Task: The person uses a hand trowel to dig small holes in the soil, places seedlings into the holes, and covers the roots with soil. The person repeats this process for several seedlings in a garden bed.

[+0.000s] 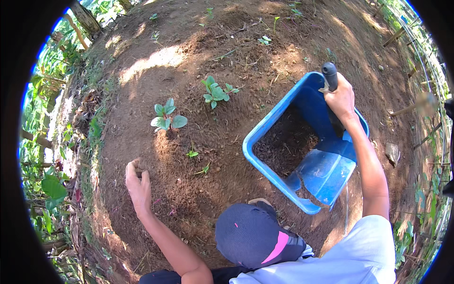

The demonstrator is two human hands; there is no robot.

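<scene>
My right hand [341, 99] grips the black handle [330, 75] of a tool, perhaps a hand trowel. The tool's lower part reaches into a blue plastic bin [264, 167], where shade and the bin's wall make its shape hard to see. Dark loose soil or compost [287, 138] lies inside this bin, whose near side is cracked and broken out. Off to the left, my left hand [138, 188] hovers low over or touches the ground, fingers curled; its palm is hidden. A leafy seedling [168, 119] grows just beyond it, with a second seedling [215, 93] farther up.
Small sprouts [192, 153] dot the brown soil [220, 142] between the hands. A stone [392, 154] lies right of the bin. Wooden stakes [394, 37] line the right edge; dense plants [53, 188] border the left. A dark cap [248, 234] covers part of the near ground.
</scene>
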